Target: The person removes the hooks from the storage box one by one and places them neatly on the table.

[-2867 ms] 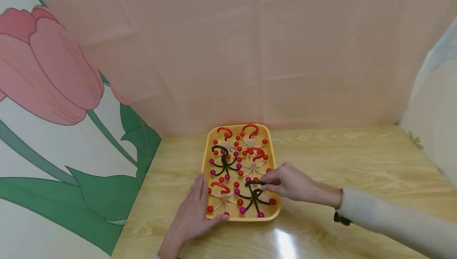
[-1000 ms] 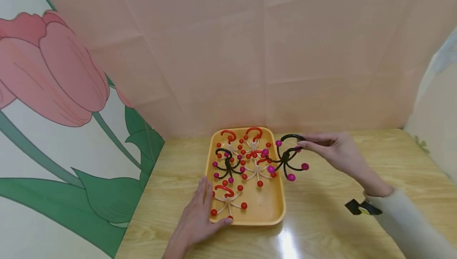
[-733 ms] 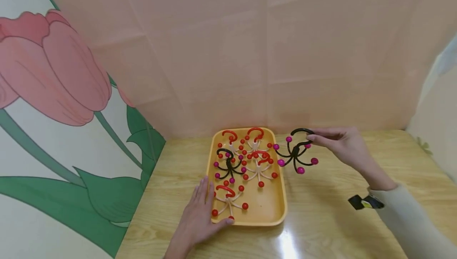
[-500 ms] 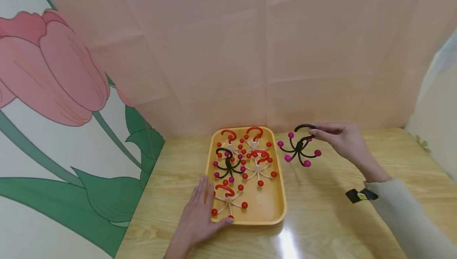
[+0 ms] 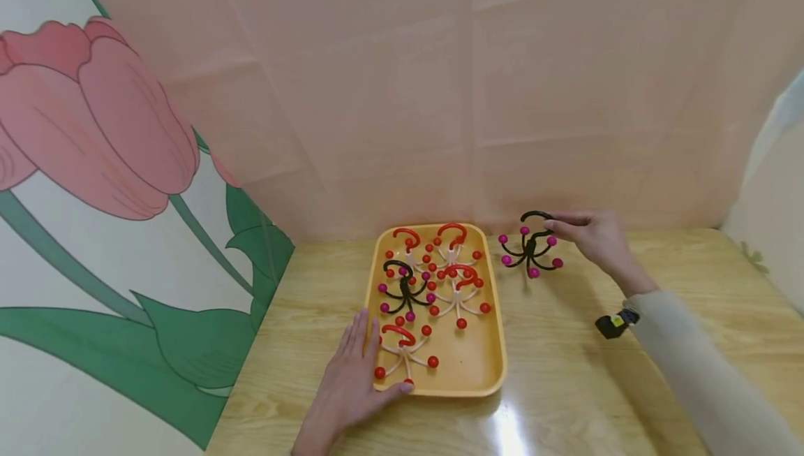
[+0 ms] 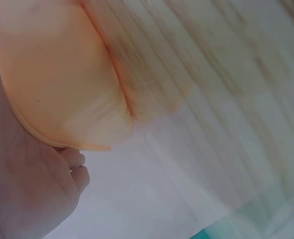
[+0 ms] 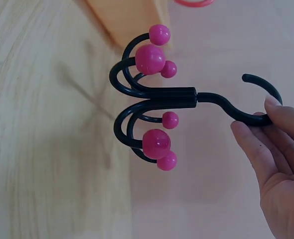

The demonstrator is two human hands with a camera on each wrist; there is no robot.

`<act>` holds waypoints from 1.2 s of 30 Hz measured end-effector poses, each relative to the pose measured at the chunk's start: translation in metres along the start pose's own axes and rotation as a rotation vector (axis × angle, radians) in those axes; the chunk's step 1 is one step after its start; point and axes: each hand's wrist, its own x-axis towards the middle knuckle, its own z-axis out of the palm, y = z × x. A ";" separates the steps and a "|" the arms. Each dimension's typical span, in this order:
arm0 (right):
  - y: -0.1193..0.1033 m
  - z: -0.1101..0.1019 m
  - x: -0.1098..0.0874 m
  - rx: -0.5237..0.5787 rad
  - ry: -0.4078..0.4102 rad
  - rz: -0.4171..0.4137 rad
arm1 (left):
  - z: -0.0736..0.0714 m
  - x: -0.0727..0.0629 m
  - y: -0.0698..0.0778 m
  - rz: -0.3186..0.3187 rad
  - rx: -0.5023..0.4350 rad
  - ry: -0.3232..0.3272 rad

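1. Fingers and thumb of the right hand (image 5: 590, 236) pinch one side of an open hook (image 7: 231, 111), which tops a black rack with magenta balls (image 5: 530, 249).
2. That rack hangs hook uppermost above the table (image 5: 553, 386), to the right of the yellow tray (image 5: 465, 362) and near the tray's far end.
3. Nearly straight, the left hand's (image 5: 348, 383) fingers lie along the tray's left side, its thumb on the near edge, gripping nothing.
4. Inside the tray sit a second black rack (image 5: 405, 287), toward the left wall, and four white racks (image 5: 457, 294) with red hooks and red balls: two at the far end, one nearer the right wall, one at the near left.
5. Beyond the tray rises a pinkish sheet (image 5: 377, 93); well to its left, a tulip picture (image 5: 138, 128).
6. Right of the tray, a cream sleeve (image 5: 685, 355) covers the right forearm.
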 end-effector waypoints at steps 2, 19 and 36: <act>0.006 0.003 0.004 0.003 0.001 0.005 | -0.001 0.000 0.000 -0.001 -0.004 -0.001; 0.020 0.011 0.022 -0.058 0.033 0.024 | -0.001 -0.002 0.000 -0.010 -0.007 -0.015; 0.026 0.014 0.021 -0.058 0.045 -0.029 | -0.002 -0.002 -0.001 0.002 -0.016 -0.011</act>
